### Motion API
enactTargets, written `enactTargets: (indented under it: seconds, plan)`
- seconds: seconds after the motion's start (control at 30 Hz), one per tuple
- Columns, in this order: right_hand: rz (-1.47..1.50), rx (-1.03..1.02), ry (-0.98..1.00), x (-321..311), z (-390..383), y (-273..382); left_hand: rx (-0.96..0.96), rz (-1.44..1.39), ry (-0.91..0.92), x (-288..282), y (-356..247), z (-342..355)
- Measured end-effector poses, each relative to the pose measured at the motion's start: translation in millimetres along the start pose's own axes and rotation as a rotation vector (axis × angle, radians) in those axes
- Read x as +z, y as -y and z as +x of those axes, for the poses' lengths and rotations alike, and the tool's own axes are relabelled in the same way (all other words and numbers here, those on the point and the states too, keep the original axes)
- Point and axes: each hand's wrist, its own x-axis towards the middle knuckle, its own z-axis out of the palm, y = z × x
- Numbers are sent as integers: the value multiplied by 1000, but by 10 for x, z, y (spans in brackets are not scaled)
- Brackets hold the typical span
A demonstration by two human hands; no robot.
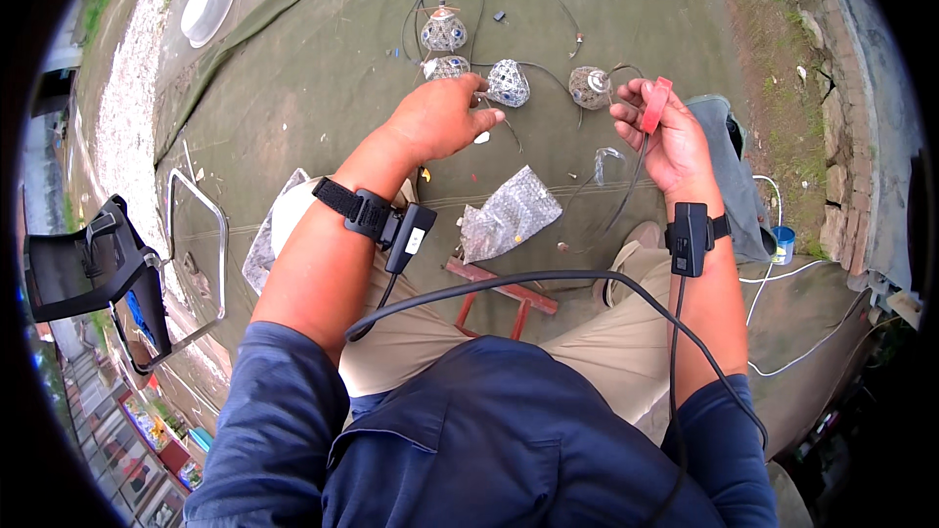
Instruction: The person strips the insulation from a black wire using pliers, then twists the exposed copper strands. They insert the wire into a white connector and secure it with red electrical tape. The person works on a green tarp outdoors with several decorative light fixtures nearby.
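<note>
My left hand [440,117] reaches over a beaded lamp shade [446,66] with thumb and fingers apart; whether its fingertips touch the shade is unclear. Beside it lie a white-and-silver shade [508,84] and, farther back, a shade with blue beads [443,31]. My right hand [665,137] grips a red strap-like piece [656,106], with a dark cable [631,181] running down from it. Left of that hand sits a brownish shade [590,87] with wires.
Bubble wrap [511,213] lies on the green tarp [342,59] near a red stool frame [499,284]. A chair [98,274] stands left, a translucent basin [207,10] back left. Grey cloth [732,166], a blue can [782,244] and stone edging [836,137] are right.
</note>
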Motion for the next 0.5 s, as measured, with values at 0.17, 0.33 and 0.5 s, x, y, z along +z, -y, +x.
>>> enactTargets:
  seconds: [0.17,0.33,0.5]
  plan:
    - [27,-32,4,4,44,116,-51,-66,-147,-142,-74,186]
    - [97,4,57,-137,176,119,-107,-177,-390,-234,147,365]
    - [76,55,30,-269,198,55,-230,-224,-322,-285,289,506]
